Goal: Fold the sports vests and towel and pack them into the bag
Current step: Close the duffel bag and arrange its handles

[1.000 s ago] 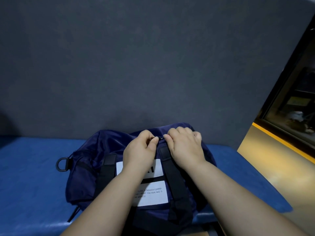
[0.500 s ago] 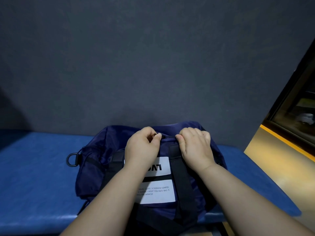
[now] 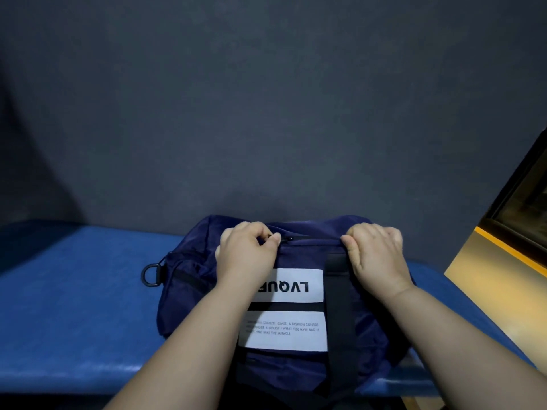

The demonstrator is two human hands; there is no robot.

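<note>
The navy bag (image 3: 373, 321) is sitting on the blue bench (image 3: 74, 306), right under both hands. Left hand (image 3: 245, 255) is pinching the zipper pull (image 3: 287, 238), right hand (image 3: 376, 255) is clamping the top seam beside it. Keeping that fabric taut probably matters most.

Indoor room: blue padded bench (image 3: 74, 291), grey wall (image 3: 266, 113)
</note>
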